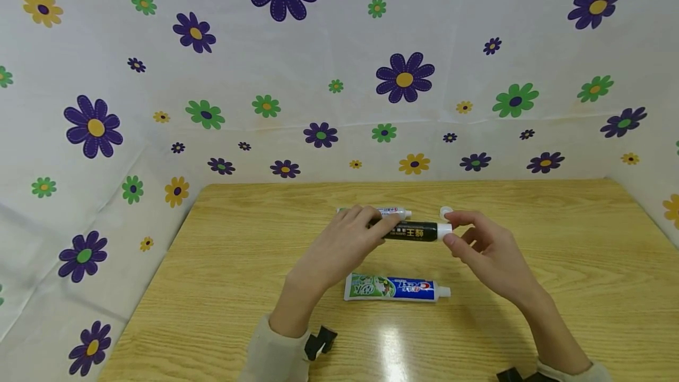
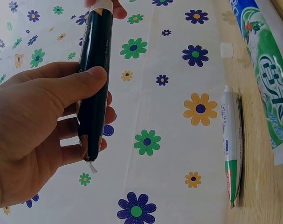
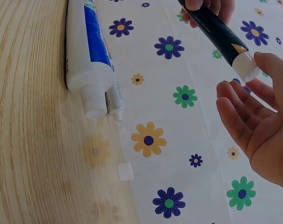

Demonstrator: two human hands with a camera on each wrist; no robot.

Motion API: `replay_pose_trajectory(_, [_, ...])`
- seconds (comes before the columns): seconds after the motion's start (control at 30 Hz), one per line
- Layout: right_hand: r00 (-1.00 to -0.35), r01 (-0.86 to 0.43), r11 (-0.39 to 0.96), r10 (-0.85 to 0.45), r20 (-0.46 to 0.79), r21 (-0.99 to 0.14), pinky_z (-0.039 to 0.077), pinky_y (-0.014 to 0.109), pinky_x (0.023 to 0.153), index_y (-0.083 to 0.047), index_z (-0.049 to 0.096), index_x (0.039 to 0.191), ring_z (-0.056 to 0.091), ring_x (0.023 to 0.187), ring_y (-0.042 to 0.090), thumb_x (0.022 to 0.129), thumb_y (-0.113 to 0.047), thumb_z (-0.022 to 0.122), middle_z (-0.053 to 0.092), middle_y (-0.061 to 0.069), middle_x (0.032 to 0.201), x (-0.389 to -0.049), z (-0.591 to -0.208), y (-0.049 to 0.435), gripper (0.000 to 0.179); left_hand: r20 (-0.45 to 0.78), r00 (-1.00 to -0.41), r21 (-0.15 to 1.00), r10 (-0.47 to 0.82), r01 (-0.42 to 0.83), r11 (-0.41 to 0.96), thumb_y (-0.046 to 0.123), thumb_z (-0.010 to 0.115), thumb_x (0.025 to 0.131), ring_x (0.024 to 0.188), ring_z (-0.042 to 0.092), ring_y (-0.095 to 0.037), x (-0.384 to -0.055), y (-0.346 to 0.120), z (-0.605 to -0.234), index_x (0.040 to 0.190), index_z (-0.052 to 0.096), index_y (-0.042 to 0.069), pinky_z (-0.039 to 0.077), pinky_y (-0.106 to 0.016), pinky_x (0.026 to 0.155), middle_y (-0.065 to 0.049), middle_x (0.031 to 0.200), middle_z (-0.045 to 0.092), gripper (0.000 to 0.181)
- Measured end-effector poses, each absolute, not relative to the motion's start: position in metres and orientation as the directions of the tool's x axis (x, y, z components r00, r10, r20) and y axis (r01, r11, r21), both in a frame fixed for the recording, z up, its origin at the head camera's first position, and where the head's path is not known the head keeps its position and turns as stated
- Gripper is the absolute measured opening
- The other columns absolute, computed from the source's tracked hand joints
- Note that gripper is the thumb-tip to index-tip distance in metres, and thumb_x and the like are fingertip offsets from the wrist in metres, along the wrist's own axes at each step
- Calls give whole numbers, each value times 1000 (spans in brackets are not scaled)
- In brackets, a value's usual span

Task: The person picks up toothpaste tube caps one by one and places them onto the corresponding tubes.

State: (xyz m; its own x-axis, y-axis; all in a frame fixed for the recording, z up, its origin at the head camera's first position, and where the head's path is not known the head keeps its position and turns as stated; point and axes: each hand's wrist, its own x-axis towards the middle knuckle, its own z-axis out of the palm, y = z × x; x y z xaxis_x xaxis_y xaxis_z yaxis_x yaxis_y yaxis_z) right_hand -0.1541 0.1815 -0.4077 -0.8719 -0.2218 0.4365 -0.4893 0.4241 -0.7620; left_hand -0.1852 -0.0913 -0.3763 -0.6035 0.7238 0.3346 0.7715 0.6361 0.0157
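A black toothpaste tube (image 1: 411, 231) with a white cap (image 1: 444, 231) is held level above the table. My left hand (image 1: 345, 240) grips its body, the thumb lying along the tube in the left wrist view and the crimped tail sticking out past the fingers. At the other end, my right hand (image 1: 490, 255) pinches the white cap between thumb and forefinger; its other fingers stay off the tube in the right wrist view. Below lies a blue and green toothpaste tube (image 1: 392, 288), its white cap pointing right. Behind the hands is a slimmer white toothpaste tube (image 1: 395, 213), partly hidden by the left hand.
A loose white cap (image 1: 446, 212) sits on the wooden table (image 1: 223, 287) near its back, beyond the right fingertips. White cloth (image 1: 339, 46) with printed flowers hangs behind the table and along its sides.
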Motion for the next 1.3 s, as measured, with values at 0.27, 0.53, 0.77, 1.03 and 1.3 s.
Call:
replay_pose_trajectory(0.27, [-877,-480,446,-227,424,-755,52,26,53,-7,64,120,61,64,10,92,-2,68,67,5,92,-155,-408,182,29,346,-603,11,719,768,640,24,62,99,110,61,-23,-186,-92,-377,143,46,27,51,-44,95,-3,118,63,46])
replay_pose_trajectory(0.53, [-878,-479,481,-254,406,-734,54,27,58,-5,63,122,62,70,9,87,-2,75,67,8,107,-157,-410,183,37,350,-602,-1,718,766,643,23,63,99,109,61,-24,-187,-92,-378,141,48,27,52,-44,96,-3,117,64,46])
replay_pose_trajectory(0.77, [-875,-485,499,-272,401,-719,55,27,58,-7,62,120,61,69,8,86,-1,75,67,6,102,-157,-410,183,36,353,-596,-16,721,767,642,23,64,98,108,61,-23,-187,-92,-379,141,48,27,52,-44,96,-3,117,63,46])
replay_pose_trajectory(1.03, [-888,-460,518,-283,363,-721,54,27,59,-8,62,120,61,70,9,88,-5,74,67,3,99,-156,-410,184,34,348,-599,-12,721,767,642,22,65,98,108,61,-23,-186,-92,-378,140,49,27,52,-42,94,-2,116,63,46])
replay_pose_trajectory(1.3, [-891,-453,513,-285,353,-730,54,26,60,-11,64,116,61,71,9,90,-7,73,68,2,97,-156,-410,184,29,346,-600,-29,722,762,647,23,66,97,108,61,-23,-186,-93,-377,140,50,27,51,-42,96,-2,116,64,46])
